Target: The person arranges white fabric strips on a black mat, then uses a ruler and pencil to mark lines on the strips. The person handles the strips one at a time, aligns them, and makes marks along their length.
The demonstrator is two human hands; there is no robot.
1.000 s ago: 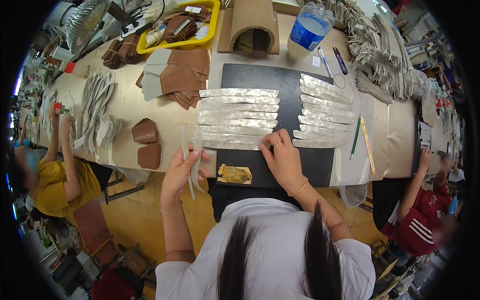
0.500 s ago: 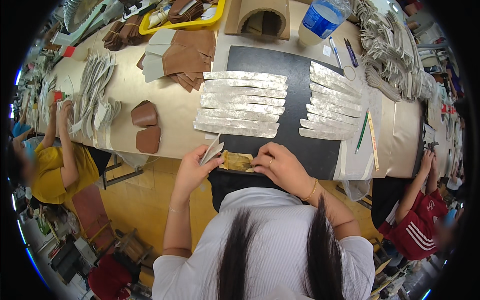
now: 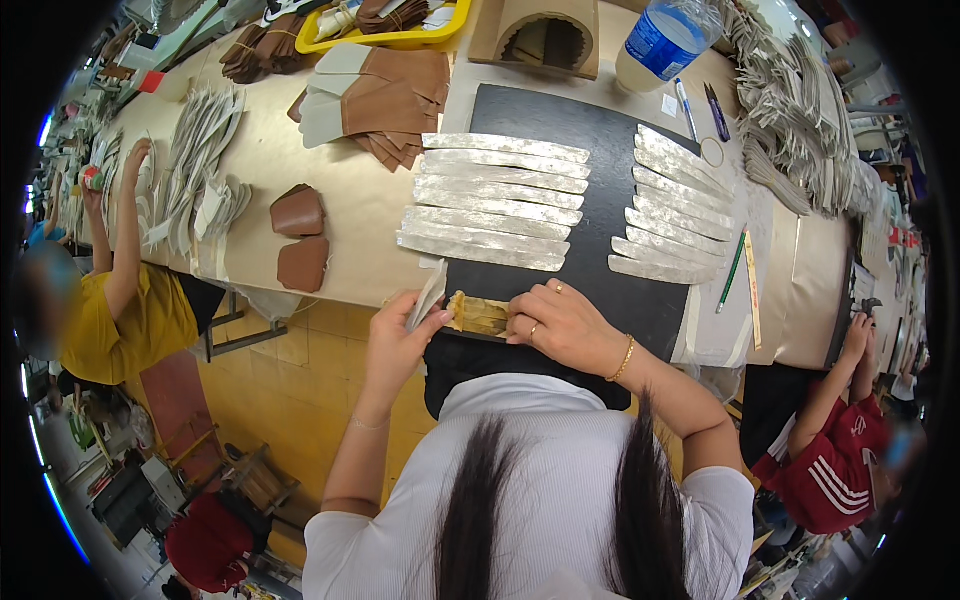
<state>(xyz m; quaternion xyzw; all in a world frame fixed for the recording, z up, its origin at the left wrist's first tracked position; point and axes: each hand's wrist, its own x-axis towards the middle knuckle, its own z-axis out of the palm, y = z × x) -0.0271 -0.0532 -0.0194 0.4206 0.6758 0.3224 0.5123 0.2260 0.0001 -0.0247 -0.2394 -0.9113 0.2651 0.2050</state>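
Left hand [image 3: 398, 338] is pinched around pale strips [image 3: 428, 297]; right hand [image 3: 566, 325] is curled at right of yellowish patch [image 3: 478, 315], grip unclear.

Blue printed label [image 3: 662, 43] on a clear bottle [image 3: 638, 76], small marks along a yellow strip [image 3: 752, 292] — none legible

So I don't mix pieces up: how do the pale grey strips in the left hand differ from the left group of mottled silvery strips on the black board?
The pale grey strips are bunched and tilted in the left hand; the mottled silvery strips lie flat, one below another. The pale grey strips look plain; the mottled silvery strips look patchy. Both are pale.
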